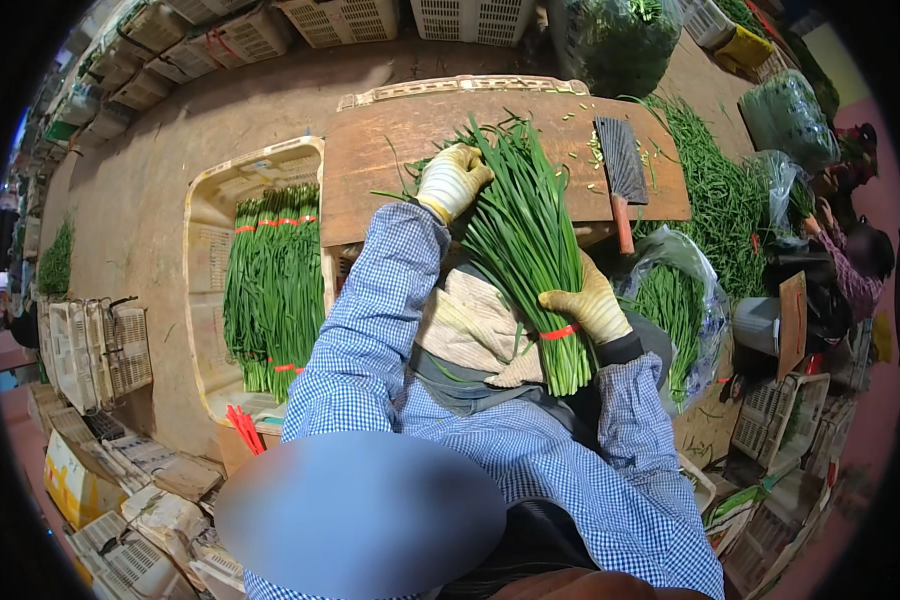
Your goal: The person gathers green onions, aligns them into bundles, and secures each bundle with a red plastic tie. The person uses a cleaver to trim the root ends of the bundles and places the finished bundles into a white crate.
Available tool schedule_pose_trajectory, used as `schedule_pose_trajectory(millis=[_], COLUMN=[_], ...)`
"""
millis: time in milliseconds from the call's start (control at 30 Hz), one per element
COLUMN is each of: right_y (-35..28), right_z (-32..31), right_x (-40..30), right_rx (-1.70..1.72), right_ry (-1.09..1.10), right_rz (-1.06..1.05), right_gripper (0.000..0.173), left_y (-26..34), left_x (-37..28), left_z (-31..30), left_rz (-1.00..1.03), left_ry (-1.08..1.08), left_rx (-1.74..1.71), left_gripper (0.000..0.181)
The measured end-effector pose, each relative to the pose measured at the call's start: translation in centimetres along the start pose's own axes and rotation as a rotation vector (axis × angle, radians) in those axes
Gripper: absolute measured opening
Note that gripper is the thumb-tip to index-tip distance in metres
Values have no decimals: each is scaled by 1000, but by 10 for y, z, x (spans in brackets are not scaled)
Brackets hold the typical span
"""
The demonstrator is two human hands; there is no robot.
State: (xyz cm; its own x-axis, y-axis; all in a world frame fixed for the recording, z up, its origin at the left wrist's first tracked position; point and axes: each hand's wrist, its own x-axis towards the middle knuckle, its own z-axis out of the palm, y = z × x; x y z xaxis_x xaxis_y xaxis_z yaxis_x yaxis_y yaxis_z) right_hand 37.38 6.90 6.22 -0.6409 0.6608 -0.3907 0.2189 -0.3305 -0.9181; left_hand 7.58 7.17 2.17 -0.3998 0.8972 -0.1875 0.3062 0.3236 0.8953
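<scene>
A bundle of long green garlic chives lies slantwise across my lap, its leafy tips over the wooden board. A red band circles it near the pale cut ends. My right hand, in a yellowish glove, is wrapped around the bundle just above the band. My left hand, in a white and yellow glove, has its fingers curled at the bundle's leafy left side; whether they pinch leaves is unclear. A cleaver with a reddish handle rests at the board's right, among small cut pieces.
At left, a plastic crate holds banded chive bundles. Red bands hang beside its near end. Loose chives are heaped right of the board, with a plastic bag of chives nearer. Another person is at far right.
</scene>
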Motion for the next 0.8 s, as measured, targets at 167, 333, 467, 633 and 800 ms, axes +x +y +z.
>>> schedule_pose_trajectory(millis=[167,333,467,633,800], right_y=[5,4,25,-1,-4], right_z=[0,2,-13,-29,-33], right_x=[2,0,6,1,7], right_rx=[27,37,173,453,451], right_ry=[-18,-7,-15,-18,27], right_rz=[-14,25,-21,4,-72], right_gripper=[93,89,78,74,74], left_y=[-32,-26,-9,3,11], left_x=[15,19,2,-56,-102], left_z=[21,9,-25,-63,21], left_rz=[-128,-210,110,-59,-340], left_ry=[107,338,537,-102,-526], left_rx=[-616,-814,-285,-548,-841], left_gripper=[21,26,26,38,49])
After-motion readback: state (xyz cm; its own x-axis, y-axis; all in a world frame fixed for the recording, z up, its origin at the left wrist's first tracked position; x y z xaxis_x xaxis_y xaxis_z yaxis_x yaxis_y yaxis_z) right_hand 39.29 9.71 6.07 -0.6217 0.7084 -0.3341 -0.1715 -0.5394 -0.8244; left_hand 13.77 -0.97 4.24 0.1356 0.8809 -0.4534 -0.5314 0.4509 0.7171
